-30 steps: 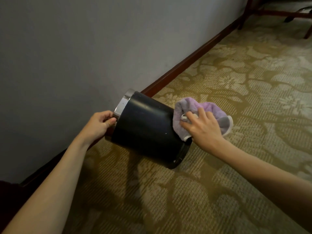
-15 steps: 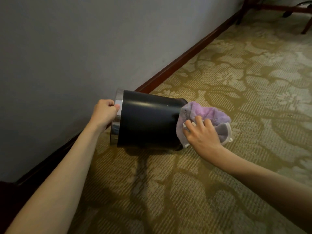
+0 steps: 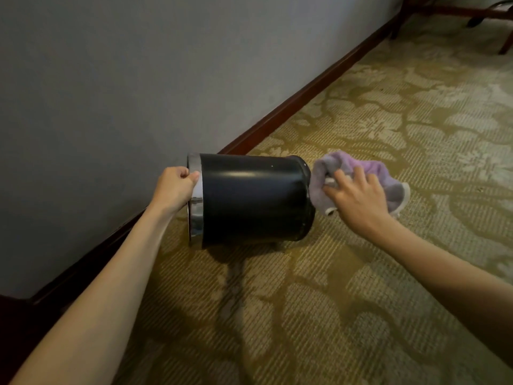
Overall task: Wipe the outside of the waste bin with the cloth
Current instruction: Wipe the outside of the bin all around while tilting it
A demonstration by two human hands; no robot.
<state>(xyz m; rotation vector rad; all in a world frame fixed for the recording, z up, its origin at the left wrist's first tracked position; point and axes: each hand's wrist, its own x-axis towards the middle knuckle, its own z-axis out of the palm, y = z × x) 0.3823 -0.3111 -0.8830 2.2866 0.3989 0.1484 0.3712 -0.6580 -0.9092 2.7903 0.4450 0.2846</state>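
A black round waste bin (image 3: 249, 198) with a silver rim lies on its side just above the carpet, mouth to the left and base to the right. My left hand (image 3: 175, 187) grips the silver rim at its upper left. My right hand (image 3: 358, 198) holds a crumpled purple and grey cloth (image 3: 369, 173) pressed against the bin's base at the right end. The inside of the bin and its underside are hidden.
A grey wall (image 3: 111, 79) with a dark red skirting board (image 3: 305, 95) runs diagonally behind the bin. Patterned olive carpet (image 3: 361, 301) covers the floor. Dark wooden furniture legs (image 3: 505, 43) stand at the far top right.
The bin has swung from tilted base-down to lying level on its side. My right hand and the cloth slid off the side wall to the base end.
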